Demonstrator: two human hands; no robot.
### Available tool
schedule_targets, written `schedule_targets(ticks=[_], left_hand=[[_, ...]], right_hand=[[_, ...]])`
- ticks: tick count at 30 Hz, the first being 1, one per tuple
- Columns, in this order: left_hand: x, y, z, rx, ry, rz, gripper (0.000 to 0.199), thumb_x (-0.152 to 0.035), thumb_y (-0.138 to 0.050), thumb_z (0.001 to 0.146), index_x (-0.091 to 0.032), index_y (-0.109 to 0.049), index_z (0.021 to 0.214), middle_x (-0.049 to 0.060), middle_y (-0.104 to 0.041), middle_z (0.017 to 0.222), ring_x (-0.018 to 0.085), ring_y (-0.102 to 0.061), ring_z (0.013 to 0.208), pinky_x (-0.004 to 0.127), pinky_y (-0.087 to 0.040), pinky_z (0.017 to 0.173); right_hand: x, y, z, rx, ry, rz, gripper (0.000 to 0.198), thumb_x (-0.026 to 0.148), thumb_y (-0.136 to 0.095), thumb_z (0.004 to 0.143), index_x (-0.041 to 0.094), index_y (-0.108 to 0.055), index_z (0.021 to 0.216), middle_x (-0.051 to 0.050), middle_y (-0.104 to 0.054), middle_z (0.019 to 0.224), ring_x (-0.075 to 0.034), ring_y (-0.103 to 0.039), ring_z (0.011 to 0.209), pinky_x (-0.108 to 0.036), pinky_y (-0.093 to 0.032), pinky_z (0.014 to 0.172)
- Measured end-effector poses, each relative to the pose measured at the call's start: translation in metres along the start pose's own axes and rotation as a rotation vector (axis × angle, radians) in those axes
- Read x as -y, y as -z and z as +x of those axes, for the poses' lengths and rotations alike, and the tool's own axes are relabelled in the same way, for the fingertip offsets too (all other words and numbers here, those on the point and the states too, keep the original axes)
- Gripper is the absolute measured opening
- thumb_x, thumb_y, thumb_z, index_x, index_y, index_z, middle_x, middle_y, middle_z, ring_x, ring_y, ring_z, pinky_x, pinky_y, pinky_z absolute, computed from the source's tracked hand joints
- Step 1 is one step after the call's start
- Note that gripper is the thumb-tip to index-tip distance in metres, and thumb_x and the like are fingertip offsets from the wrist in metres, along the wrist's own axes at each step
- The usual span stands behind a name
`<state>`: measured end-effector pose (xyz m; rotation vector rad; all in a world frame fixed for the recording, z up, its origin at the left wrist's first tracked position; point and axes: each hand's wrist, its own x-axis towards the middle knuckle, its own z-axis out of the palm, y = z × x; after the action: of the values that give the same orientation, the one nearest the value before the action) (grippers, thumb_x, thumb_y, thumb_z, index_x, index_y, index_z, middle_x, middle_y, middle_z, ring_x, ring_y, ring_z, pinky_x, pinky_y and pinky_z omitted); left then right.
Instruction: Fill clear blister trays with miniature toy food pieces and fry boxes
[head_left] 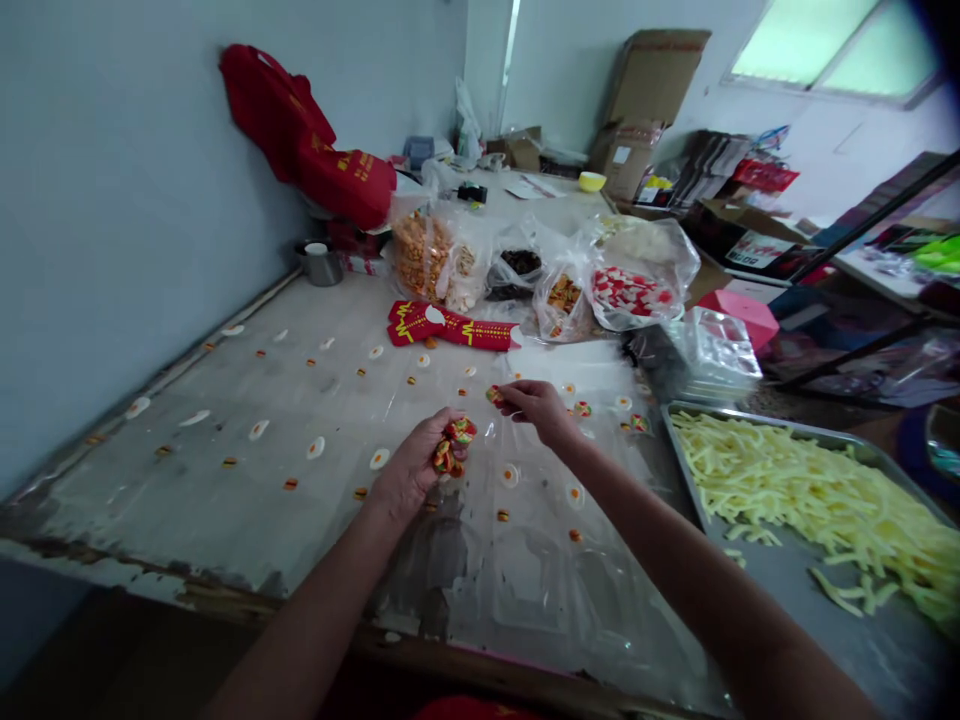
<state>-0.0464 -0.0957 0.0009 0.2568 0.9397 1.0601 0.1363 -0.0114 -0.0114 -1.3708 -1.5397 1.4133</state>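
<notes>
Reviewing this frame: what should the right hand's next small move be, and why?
Probably set the colourful piece down beside the nearby egg-shaped piece and let go. The right hand pinches it close to that egg-shaped piece and a burger-shaped piece; similar colourful pieces already lie by other egg-shaped pieces farther right, and the left hand holds a cluster.

held pcs [449,459]: red/grn/ylw | card [491,333]: red, ylw zigzags | strips [817,485]: ylw
</notes>
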Motion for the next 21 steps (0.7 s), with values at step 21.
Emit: schedule_targets(ticks=[21], left_hand=[[-0.016, 0.041, -0.003, -0.064, -0.155, 0.186, 0.021, -0.032, -0.072, 0.08, -0.013, -0.068, 0.087, 0.001, -0.06, 0.065, 0.006, -0.048, 0.042, 0.016, -0.037, 0.037]], right_hand=[[0.043, -0.062, -0.001, 0.28, 0.415, -0.29, 0.028, 0.04, -0.065, 0.088, 0.019, -0.076, 0.103, -0.004, -0.075, 0.088, -0.017, -0.066, 0.076, -0.025, -0.048, 0.067]])
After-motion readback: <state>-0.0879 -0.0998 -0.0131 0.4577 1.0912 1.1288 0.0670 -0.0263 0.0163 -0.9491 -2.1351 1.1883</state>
